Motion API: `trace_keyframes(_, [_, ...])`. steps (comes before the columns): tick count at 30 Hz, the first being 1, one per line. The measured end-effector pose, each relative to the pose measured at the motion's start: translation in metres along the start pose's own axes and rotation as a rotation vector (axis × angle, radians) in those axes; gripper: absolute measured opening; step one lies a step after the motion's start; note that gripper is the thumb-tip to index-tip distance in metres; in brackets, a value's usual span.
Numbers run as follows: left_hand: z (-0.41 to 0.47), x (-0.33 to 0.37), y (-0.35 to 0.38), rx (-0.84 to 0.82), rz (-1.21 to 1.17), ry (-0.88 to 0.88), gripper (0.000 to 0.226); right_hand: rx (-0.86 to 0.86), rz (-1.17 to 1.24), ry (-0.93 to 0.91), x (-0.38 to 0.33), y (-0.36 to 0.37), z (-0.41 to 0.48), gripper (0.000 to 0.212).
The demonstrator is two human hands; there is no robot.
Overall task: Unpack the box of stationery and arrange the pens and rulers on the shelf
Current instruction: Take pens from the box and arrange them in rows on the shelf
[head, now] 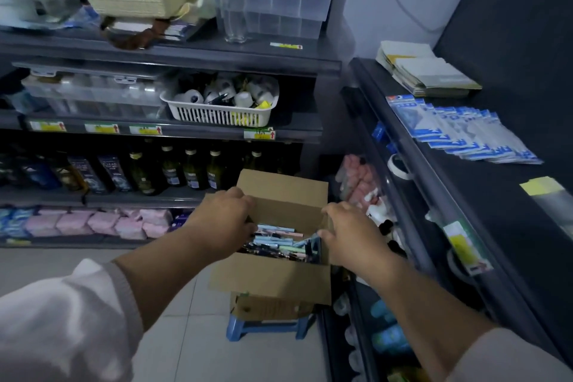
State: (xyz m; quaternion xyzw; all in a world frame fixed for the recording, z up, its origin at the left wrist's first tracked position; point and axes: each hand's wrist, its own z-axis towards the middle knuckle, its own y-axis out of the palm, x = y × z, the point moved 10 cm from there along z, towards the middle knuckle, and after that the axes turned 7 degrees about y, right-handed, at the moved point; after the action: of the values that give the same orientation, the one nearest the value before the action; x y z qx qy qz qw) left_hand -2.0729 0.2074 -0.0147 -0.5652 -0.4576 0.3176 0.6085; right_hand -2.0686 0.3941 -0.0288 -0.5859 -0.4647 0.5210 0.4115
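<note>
Fingers of the left hand (224, 220) curl over the left flap of the cardboard box (273, 279), and those of the right hand (350, 234) grip its right edge. Inside lie pens (282, 242); the box sits on a blue stool (266, 326) between the shelves (173, 56).

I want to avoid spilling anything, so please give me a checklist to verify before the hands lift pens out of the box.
1. Cardboard box flaps open: ok.
2. Pens visible inside the box: ok.
3. Box sits steady on the blue stool: cannot tell; it overhangs the stool.
4. Left hand on the left box edge: ok.
5. Right hand on the right box edge: ok; its grip cannot be judged.
6. Free space on the right shelf: ok, dark bare surface near the packets.
</note>
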Motion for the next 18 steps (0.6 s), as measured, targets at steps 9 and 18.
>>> trace_keyframes(9, [0.111,-0.054,0.09,-0.096,0.042,0.079,0.04,-0.113,0.027,0.017,0.007,0.106,0.105,0.034])
trace_keyframes(18, [0.195,-0.084,0.237,-0.212,-0.052,0.129,0.041,-0.271,-0.008,0.003,0.048,0.243,0.187,0.041])
